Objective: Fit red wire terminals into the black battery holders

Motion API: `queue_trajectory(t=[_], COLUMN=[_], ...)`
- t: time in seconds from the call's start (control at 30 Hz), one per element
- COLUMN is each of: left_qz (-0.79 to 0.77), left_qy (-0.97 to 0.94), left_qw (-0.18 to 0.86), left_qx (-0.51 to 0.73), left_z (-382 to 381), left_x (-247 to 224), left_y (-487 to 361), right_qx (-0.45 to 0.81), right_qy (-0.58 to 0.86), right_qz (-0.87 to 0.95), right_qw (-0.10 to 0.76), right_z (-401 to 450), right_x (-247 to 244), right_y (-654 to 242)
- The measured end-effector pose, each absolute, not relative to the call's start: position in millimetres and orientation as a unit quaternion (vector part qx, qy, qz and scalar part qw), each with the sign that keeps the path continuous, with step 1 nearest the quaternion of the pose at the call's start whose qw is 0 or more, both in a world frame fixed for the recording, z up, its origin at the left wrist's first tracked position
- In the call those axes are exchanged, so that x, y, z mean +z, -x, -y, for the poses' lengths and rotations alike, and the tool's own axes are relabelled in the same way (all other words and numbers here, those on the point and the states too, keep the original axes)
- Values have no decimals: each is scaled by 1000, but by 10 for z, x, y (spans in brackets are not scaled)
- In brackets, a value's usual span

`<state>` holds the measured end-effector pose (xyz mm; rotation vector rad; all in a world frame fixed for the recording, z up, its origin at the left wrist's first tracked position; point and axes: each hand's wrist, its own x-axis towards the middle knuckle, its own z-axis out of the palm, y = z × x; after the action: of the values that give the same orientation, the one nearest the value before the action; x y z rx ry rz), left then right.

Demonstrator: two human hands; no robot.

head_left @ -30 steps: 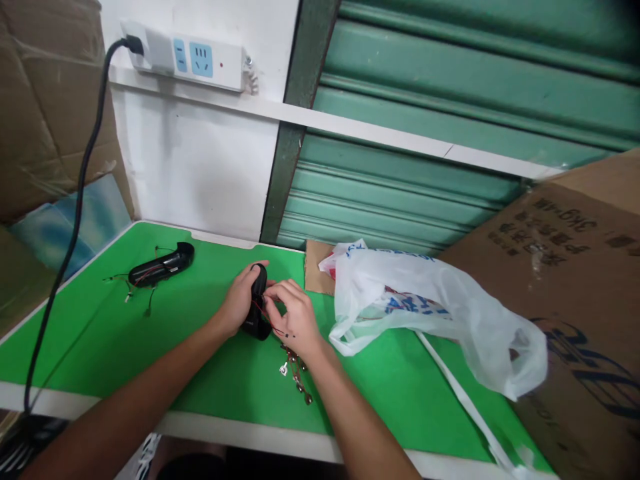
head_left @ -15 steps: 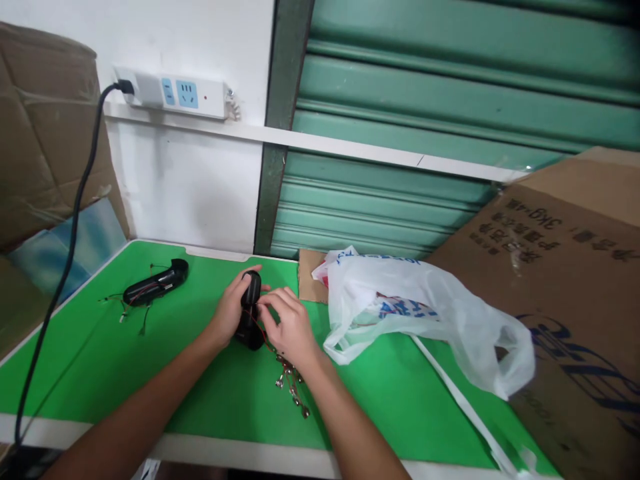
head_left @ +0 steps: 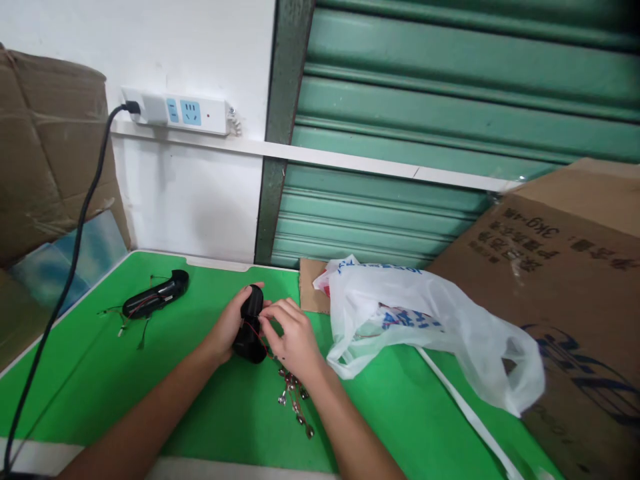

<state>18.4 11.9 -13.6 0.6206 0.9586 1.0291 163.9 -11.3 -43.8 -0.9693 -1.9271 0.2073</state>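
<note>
My left hand [head_left: 229, 328] is wrapped round a black plastic device [head_left: 250, 341], held at a slant above the green table. Thin red wires run out of the device. With thumb and forefinger together, my right hand [head_left: 291, 333] pinches at a red wire [head_left: 257, 329] close to the device's middle. Below that hand, a bundle of small shiny metal parts on wires [head_left: 295, 397] lies over the green surface. A second black device [head_left: 156, 295], curved at one end and with loose thin wires, rests at the table's left.
The green table [head_left: 210, 413] has a white edge. A white plastic bag [head_left: 425, 313] lies right of my hands, with a white strap [head_left: 467, 410] beneath it. Cardboard boxes [head_left: 575, 267] flank both sides. A black cable [head_left: 75, 247] hangs from a wall power strip [head_left: 215, 115].
The whole view has shifted, so the table and wall sit lower in it. The device in my left hand is tilted a little differently; my right hand still pinches beside it.
</note>
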Motion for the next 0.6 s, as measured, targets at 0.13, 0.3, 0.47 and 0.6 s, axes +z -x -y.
queue_trajectory(t=[0.13,0.3,0.47,0.6], left_qz=[-431,-433,-441,-450], left_qy=[-283,-300,-342,-368], left_qw=[719,702,662,647], left_qx=[466,479,500,493], left_z=[-141,-145,-139,-133], left_x=[-180,-197,-209,-217], left_y=[-168,-172,-194,-203], right_qx=[58,74,97,110], right_qy=[392,400,407,403], right_qz=[797,801,798,800], right_qw=[455,440,433,430], right_z=[125,144,131,117], right_x=[-426,-436,-471,-490], right_y=[-1637,-1625,-1615,-1610])
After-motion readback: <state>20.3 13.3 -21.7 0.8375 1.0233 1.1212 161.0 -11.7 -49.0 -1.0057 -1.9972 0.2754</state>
